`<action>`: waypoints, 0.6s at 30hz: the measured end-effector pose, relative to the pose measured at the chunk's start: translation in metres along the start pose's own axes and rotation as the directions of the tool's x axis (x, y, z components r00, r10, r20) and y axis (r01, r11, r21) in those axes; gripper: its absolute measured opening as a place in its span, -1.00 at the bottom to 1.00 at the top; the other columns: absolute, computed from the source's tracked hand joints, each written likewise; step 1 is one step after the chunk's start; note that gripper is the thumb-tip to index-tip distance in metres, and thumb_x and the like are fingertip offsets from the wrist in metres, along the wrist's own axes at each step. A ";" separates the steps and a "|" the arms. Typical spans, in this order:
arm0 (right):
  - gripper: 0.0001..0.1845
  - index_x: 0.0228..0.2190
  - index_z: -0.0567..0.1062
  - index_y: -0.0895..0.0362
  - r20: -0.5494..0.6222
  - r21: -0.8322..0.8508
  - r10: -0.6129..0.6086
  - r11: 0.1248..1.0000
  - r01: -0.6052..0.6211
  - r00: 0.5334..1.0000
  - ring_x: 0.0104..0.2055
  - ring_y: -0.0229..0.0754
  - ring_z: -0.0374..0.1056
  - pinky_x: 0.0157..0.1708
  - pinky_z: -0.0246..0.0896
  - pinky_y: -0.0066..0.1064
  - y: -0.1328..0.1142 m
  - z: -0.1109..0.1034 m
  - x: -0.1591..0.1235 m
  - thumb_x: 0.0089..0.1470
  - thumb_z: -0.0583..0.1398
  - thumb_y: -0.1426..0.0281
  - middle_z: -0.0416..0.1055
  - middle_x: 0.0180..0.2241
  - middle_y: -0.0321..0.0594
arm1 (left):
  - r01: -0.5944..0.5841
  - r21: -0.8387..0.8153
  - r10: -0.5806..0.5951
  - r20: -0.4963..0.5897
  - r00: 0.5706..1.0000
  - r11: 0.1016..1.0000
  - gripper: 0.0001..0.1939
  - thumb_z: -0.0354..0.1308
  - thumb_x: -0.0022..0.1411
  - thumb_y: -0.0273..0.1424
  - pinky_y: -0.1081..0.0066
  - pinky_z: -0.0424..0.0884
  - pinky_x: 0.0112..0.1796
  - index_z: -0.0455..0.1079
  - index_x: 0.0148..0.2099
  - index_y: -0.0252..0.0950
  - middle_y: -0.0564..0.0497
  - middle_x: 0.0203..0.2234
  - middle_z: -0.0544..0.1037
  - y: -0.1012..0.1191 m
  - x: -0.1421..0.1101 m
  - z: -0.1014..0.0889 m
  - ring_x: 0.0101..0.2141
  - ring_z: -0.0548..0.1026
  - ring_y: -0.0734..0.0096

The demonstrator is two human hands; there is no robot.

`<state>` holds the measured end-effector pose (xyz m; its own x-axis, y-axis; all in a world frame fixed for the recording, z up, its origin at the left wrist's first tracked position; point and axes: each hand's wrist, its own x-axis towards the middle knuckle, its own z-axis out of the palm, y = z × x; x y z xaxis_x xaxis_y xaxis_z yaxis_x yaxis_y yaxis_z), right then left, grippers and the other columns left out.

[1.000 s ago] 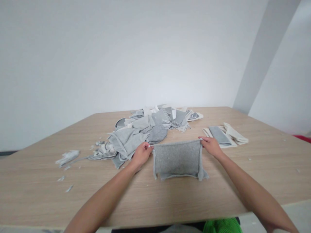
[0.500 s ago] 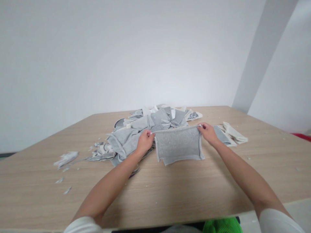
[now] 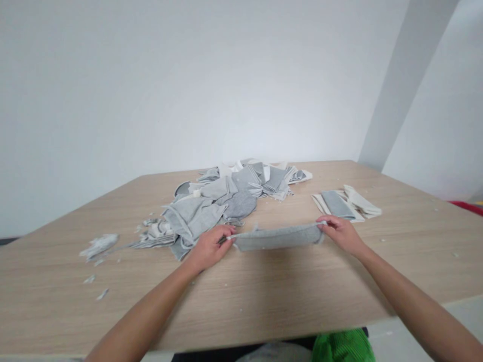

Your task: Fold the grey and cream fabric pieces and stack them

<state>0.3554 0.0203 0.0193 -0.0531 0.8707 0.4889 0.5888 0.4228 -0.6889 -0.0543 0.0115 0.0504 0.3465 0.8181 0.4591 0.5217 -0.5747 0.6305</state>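
Note:
A grey piece of fabric (image 3: 279, 239) is stretched between my two hands over the front middle of the table. My left hand (image 3: 213, 246) pinches its left corner, and my right hand (image 3: 341, 232) pinches the right corner. Seen at a low angle, the fabric shows as a narrow strip, so its full shape is hidden. Left of and beyond it lies a loose pile of grey and white fabric pieces (image 3: 222, 193). Past my right hand rest a folded grey piece (image 3: 337, 203) and a cream piece (image 3: 362, 201).
The wooden table (image 3: 264, 301) reaches back to a white wall (image 3: 241, 90). White fluffy scraps (image 3: 100, 246) and a striped strip (image 3: 156, 235) lie at the left. Something green and ribbed (image 3: 343, 347) is below the front edge. A red object (image 3: 466, 206) shows at far right.
Both hands have come lower and closer to me with the grey fabric. It hung down facing me before; now it is tipped flatter and looks narrower.

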 end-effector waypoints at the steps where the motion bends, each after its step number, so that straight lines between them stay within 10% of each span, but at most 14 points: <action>1: -0.67 -0.34 0.54 0.11 0.008 0.009 0.003 1.000 -0.003 1.000 -0.51 -0.24 0.22 -0.48 0.10 -0.42 -0.003 -0.001 -0.007 -0.03 0.18 0.13 0.35 -0.57 -0.32 | 0.015 -0.029 -0.015 -0.003 1.000 0.999 -0.84 0.11 0.11 -0.26 0.32 0.29 -0.09 0.34 -0.39 -0.24 -0.09 -0.27 0.53 0.002 -0.005 -0.001 -0.14 0.45 0.25; 11: -0.69 -0.34 0.52 0.10 -0.226 0.279 0.049 0.960 0.016 0.973 -0.58 -0.29 0.09 -0.61 -0.03 -0.44 -0.075 -0.049 -0.008 -0.08 0.25 0.14 0.26 -0.60 -0.29 | -0.017 -0.422 -0.145 -0.351 0.925 0.907 -0.75 0.31 -0.07 -0.34 0.54 0.13 -0.53 0.28 -0.42 -0.28 0.14 -0.62 0.30 0.054 -0.011 -0.029 -0.58 0.22 0.57; 18: -0.59 -0.26 0.48 0.15 -0.160 0.393 0.204 0.911 -0.127 0.966 -0.54 -0.32 0.15 -0.58 0.01 -0.49 -0.040 -0.021 0.029 -0.12 0.24 0.14 0.33 -0.53 -0.30 | 0.273 -0.510 -0.363 -0.085 0.928 0.816 -0.75 0.23 0.02 -0.28 0.56 0.17 -0.60 0.21 -0.39 -0.27 0.23 -0.71 0.22 0.029 0.031 0.009 -0.67 0.24 0.59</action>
<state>0.3469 0.0232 0.0726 0.1975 0.8870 0.4174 0.2259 0.3732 -0.8999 -0.0215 0.0203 0.0779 0.0658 0.9661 0.2498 0.1230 -0.2562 0.9588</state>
